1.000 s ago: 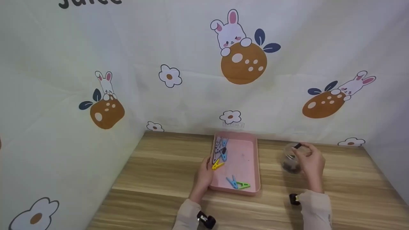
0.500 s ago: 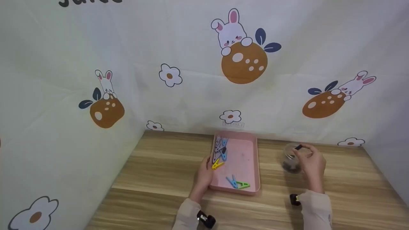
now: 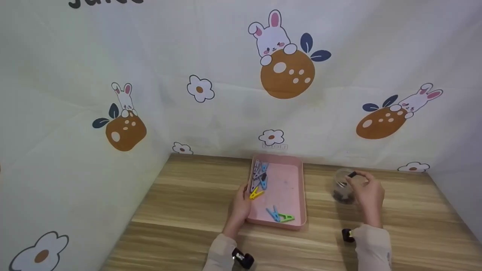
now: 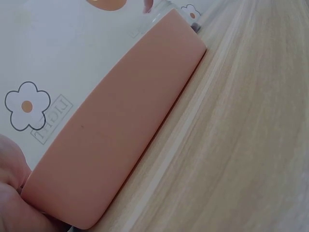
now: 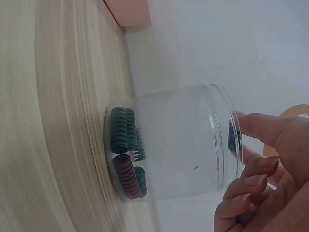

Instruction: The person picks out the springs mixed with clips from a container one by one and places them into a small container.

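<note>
My left hand (image 3: 241, 205) grips the left wall of a pink tray (image 3: 304, 195); in the left wrist view its fingers (image 4: 12, 169) wrap the tray's end. In the tray lie several clothespins, among them a yellow clothespin (image 3: 256, 193) and a green clothespin (image 3: 287, 218). Right of the tray stands a clear plastic jar (image 3: 340, 177). At the jar's mouth, my right hand (image 3: 369, 192) pinches a small dark coil spring (image 5: 234, 137) between thumb and finger. Several springs lie on the jar's bottom, including a dark red spring (image 5: 127, 176) and a dark green spring (image 5: 119, 130).
A wood-grain table (image 3: 180, 195) carries the tray and jar. Behind it hangs a pale cloth (image 3: 226, 113) printed with rabbits, oranges and flowers, which also lines both sides. Black wrist cameras, such as the left one (image 3: 243, 259), sit at both cuffs.
Almost nothing differs. My right hand, still pinching the spring over the jar's mouth, has shifted very slightly to the right. The left hand and tray stay in place.
</note>
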The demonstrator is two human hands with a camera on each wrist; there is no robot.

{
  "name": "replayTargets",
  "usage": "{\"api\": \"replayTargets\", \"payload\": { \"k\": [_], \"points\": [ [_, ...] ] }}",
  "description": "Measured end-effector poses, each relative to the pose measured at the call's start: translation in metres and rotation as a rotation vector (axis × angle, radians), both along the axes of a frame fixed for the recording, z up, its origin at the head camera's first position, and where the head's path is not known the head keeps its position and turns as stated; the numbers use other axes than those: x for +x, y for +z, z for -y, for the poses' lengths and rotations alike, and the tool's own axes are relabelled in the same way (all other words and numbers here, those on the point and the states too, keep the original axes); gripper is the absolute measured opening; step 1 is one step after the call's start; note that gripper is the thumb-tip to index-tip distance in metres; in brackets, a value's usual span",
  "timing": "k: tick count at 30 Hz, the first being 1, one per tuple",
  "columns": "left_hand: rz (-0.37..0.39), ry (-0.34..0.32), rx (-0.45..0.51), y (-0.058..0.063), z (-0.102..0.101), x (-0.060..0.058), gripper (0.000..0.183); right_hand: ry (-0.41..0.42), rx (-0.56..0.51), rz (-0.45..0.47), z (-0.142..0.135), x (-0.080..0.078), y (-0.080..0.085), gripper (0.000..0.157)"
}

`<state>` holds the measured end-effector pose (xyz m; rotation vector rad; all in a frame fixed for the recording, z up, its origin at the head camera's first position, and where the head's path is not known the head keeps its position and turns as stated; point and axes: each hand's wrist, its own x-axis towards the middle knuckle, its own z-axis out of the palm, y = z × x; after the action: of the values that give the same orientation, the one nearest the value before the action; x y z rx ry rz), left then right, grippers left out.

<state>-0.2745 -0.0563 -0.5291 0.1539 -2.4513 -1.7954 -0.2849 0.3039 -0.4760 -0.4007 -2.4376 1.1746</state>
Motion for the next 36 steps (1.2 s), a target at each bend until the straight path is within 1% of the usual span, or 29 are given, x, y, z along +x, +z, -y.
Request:
{"api": "replayTargets", "payload": {
  "k": [4,8,13,16,21,29,36],
  "points": [
    [0.014,-0.001,0.008,0.0000,0.0003,-0.0007,0.040,-0.001,-0.032,0.030,-0.0005,0.0003,0.0006,0.046],
    [0.011,-0.007,0.017,0.0001,0.0002,-0.0005,0.040,-0.006,-0.053,0.036,-0.0009,0.0009,0.0005,0.046],
    [0.007,-0.001,-0.005,-0.0003,-0.0001,-0.0007,0.040,0.000,-0.081,0.037,-0.0027,0.0007,-0.0006,0.046],
    [0.009,0.000,-0.001,-0.0001,-0.0004,-0.0005,0.040,0.007,-0.067,0.031,-0.0045,0.0006,-0.0018,0.045],
    [0.020,0.002,0.023,0.0002,-0.0008,-0.0001,0.039,0.001,-0.016,0.017,-0.0058,-0.0002,-0.0044,0.043],
    [0.022,0.004,0.034,0.0009,-0.0016,0.0001,0.040,0.015,-0.053,0.041,-0.0046,0.0005,-0.0027,0.047],
    [0.037,0.005,0.053,0.0007,-0.0015,-0.0008,0.041,0.013,-0.068,0.052,-0.0034,0.0012,0.0004,0.053]
  ]
}}
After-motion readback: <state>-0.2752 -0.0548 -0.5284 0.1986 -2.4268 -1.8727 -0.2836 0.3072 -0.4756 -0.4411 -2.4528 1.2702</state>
